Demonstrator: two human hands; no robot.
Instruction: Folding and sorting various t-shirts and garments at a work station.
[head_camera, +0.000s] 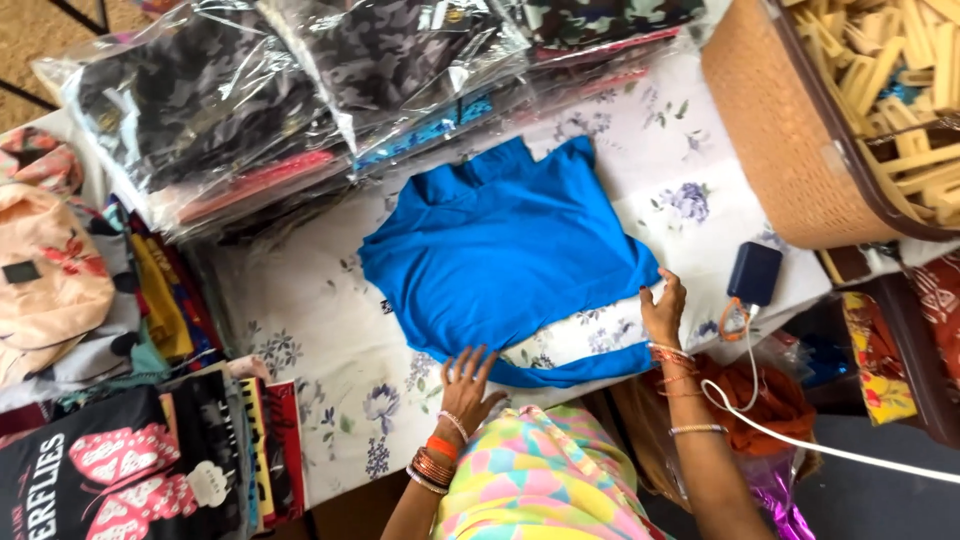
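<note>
Blue shirt (505, 255) lay flat at the centre of the frame on the bench (320, 330), over the floral sheet. Sleeves and sides looked already folded in, so the body was a rough rectangle; the bottom hem, a blue strip nearest me, was not yet folded up. My left hand (468, 385) sat at lower centre, grip wide, fingers spread flat on the near edge of the shirt, holding nothing. My right hand (663, 310) was right of centre, grip loose and open, fingertips touching the shirt's right edge, pinching nothing as far as I could tell. Judged roughly midway: the final fold and bagging remained. Stack of bagged garments (290, 90) was at upper left, woven basket (790, 140) at upper right, dark power bank (755, 272) just beside my right hand.
</note>
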